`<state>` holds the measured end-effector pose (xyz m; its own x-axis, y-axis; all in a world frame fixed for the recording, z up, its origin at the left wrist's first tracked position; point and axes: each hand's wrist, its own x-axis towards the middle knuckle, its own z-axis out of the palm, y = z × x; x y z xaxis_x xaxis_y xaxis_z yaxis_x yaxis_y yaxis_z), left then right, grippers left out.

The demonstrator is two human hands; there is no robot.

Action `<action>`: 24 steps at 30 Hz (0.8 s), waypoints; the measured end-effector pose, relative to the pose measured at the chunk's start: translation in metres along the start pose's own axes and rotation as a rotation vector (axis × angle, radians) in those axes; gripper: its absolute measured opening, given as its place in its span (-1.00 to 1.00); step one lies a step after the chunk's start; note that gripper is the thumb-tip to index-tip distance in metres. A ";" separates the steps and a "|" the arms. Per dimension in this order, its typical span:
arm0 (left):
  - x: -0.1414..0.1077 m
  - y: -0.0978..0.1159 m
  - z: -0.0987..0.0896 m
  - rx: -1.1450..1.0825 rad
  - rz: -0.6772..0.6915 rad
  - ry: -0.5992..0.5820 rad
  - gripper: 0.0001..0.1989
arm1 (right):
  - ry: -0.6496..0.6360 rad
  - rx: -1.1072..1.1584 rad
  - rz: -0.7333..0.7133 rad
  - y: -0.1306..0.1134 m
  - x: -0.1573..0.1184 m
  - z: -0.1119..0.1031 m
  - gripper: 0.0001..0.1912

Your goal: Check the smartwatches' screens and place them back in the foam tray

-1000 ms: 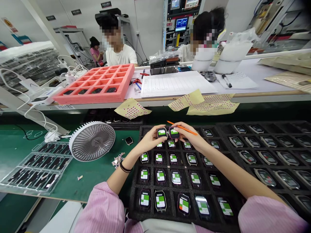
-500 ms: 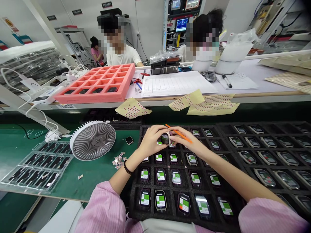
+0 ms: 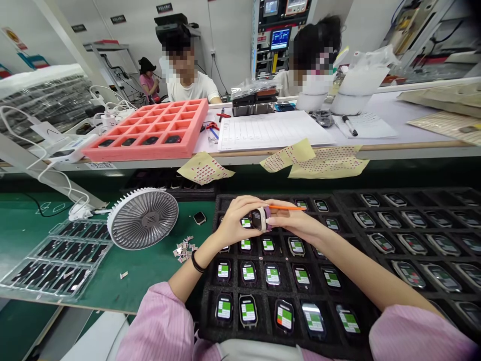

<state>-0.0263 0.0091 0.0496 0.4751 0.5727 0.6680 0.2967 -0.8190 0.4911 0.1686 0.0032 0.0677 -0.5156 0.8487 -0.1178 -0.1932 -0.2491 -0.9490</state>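
Smartwatch with a dark glass face and lilac case (image 3: 259,219) was pinched on edge between both hands, above a black foam tray (image 3: 206,321). Left hand (image 3: 236,221) gripped one side; right hand (image 3: 295,224) closed on the other, also holding a thin orange stick (image 3: 287,207). Green-screened watches (image 3: 272,274) sat in separate cells, which kept them apart.

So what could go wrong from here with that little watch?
The watch is pinched between the left hand and right hand just above the tray of other watches, so a slip could scratch their screens. The orange stick could also mark the watch.
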 end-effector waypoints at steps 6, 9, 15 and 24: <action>0.000 -0.002 0.000 0.025 -0.004 -0.010 -0.55 | 0.083 -0.046 -0.035 0.000 0.003 0.007 -0.58; -0.001 -0.002 0.000 0.033 -0.031 -0.030 -0.55 | 0.097 -0.070 -0.049 0.002 0.004 0.009 -0.58; -0.001 -0.003 -0.002 0.060 -0.001 0.017 -0.53 | 0.113 -0.157 -0.125 -0.003 0.005 0.006 -0.56; 0.000 0.002 -0.009 -0.049 -0.110 0.054 -0.53 | 0.324 -0.489 -0.642 -0.018 -0.027 0.000 -0.53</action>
<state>-0.0330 0.0076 0.0552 0.3963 0.6608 0.6375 0.3032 -0.7495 0.5885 0.1860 -0.0152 0.0878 -0.1522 0.8660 0.4764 0.0537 0.4885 -0.8709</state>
